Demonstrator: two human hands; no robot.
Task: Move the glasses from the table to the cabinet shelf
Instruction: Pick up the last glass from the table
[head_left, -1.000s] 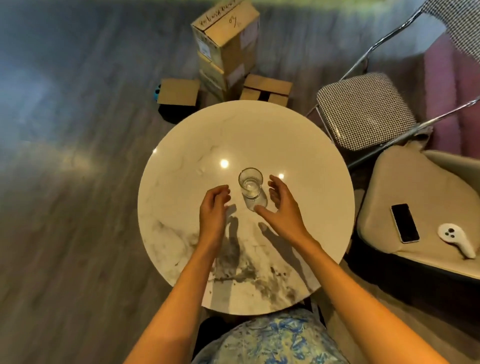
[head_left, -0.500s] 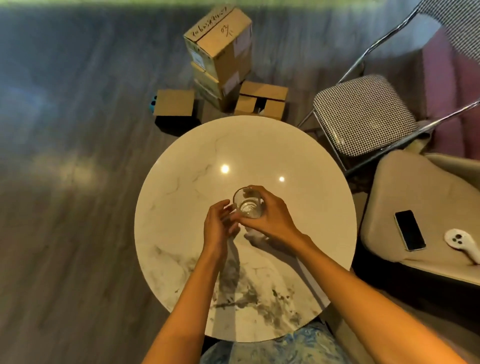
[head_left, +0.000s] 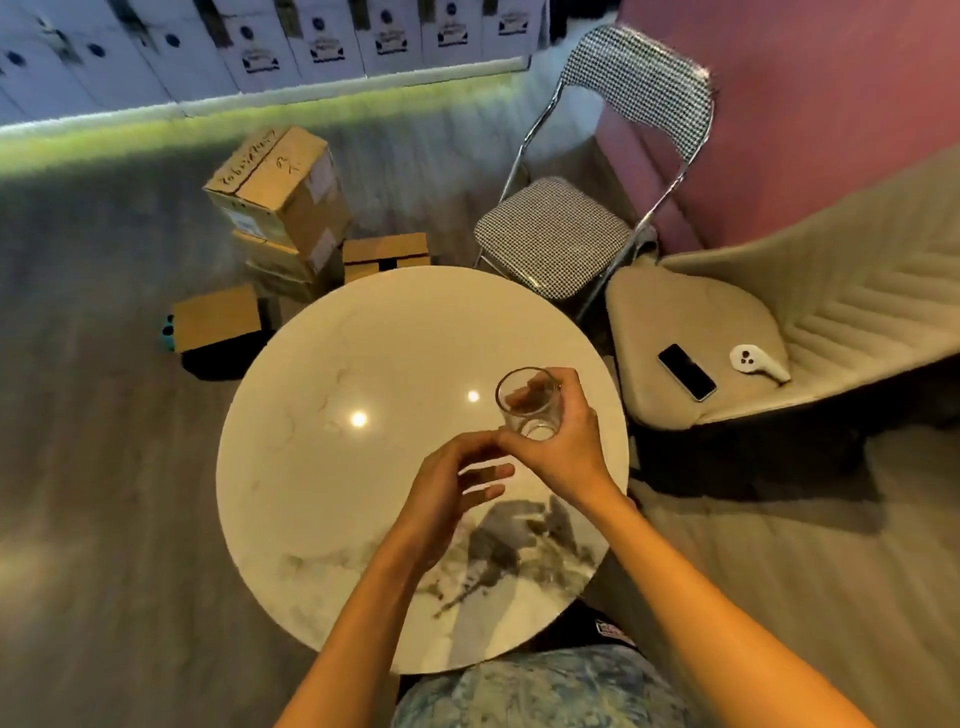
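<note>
A clear drinking glass (head_left: 527, 402) is lifted above the right half of the round marble table (head_left: 363, 374). My right hand (head_left: 563, 449) is wrapped around its lower part and holds it tilted a little. My left hand (head_left: 449, 483) hovers just left of the right hand, its fingers curled loosely and apart, with nothing in it. No other glass is on the table. The cabinet is not in view.
Cardboard boxes (head_left: 280, 202) are stacked on the floor beyond the table. A houndstooth folding chair (head_left: 556, 234) stands at the back right. A beige seat (head_left: 727, 332) on the right carries a phone (head_left: 687, 372) and a white controller (head_left: 756, 364). White boxes (head_left: 260, 47) line the far wall.
My right hand closed on the glass and lifted it off the table, to the right. My left hand came away from it. The view tilted up, showing more of the room.
</note>
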